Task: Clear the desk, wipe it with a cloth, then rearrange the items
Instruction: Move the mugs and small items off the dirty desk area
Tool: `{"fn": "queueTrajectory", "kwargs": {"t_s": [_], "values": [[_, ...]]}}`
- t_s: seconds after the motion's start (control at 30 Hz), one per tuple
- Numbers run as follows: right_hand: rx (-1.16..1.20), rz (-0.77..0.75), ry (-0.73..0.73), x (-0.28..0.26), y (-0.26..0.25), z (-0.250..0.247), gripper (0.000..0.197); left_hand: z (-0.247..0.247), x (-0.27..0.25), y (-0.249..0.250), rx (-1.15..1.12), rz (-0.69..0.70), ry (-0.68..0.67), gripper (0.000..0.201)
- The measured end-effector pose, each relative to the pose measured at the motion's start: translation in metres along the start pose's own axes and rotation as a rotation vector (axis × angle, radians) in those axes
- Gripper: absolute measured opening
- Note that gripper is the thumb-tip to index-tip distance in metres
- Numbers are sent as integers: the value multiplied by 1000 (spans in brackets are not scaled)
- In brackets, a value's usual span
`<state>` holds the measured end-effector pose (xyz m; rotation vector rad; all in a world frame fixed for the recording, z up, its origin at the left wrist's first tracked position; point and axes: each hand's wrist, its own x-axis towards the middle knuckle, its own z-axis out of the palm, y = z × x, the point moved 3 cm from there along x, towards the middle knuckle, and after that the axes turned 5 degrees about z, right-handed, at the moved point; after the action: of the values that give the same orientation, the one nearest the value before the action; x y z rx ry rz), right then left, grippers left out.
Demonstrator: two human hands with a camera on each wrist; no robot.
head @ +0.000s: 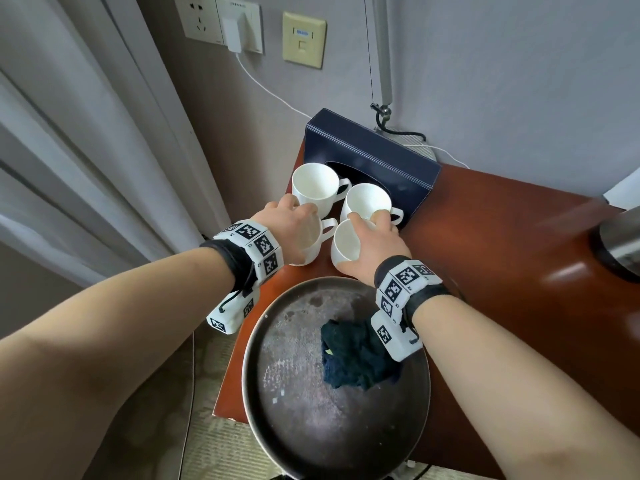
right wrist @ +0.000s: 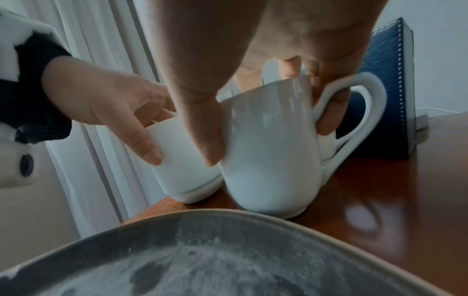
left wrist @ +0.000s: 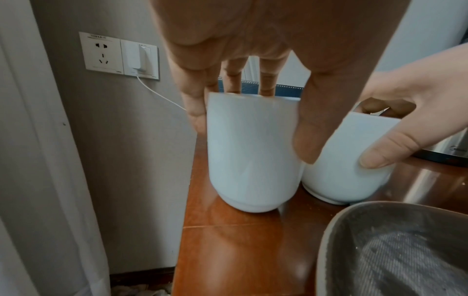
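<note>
Several white mugs crowd the far left of a red-brown desk (head: 502,258). My left hand (head: 294,220) grips the near-left mug (left wrist: 250,160) from above, thumb and fingers round its rim. My right hand (head: 374,240) grips the near-right mug (right wrist: 271,150) the same way, one finger through its handle. Both mug bases are at or just above the desk and blurred. Two more mugs (head: 315,185) (head: 367,202) stand behind them. A crumpled dark cloth (head: 356,355) lies in a round dark tray (head: 252,341) at the desk's front.
A dark blue tissue box (head: 381,150) stands against the wall right behind the mugs. A steel kettle (head: 620,244) sits at the right edge. A charger cable hangs from the wall sockets (head: 221,26). A curtain (head: 86,150) hangs left of the desk.
</note>
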<state>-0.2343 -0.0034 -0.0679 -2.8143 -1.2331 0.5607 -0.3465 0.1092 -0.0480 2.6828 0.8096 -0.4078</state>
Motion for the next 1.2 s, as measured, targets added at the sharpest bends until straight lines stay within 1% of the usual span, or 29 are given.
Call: {"fn": "queueTrajectory", "kwargs": {"t_s": [0.27, 0.57, 0.7, 0.8, 0.87, 0.97, 1.07, 1.2], "values": [[13, -9, -30, 0, 0, -1, 80, 3, 5, 3, 28, -17, -11, 79], [-53, 9, -19, -4, 1, 0, 84, 7, 5, 7, 26, -94, 10, 74], [-99, -4, -11, -8, 4, -3, 90, 10, 2, 10, 4, -124, 22, 78], [-109, -31, -2, -17, 11, -9, 92, 8, -5, 14, -3, -136, 60, 84], [-110, -50, -1, -25, 18, -15, 91, 4, -12, 21, 3, -125, 91, 87], [-112, -76, 31, -42, 32, -27, 90, -8, -27, 40, -32, -78, 149, 87], [-84, -98, 64, -63, 50, -44, 88, -20, -45, 70, -89, 0, 212, 83], [-60, -126, 111, -93, 88, -69, 86, -29, -67, 126, -130, 118, 312, 79]]}}
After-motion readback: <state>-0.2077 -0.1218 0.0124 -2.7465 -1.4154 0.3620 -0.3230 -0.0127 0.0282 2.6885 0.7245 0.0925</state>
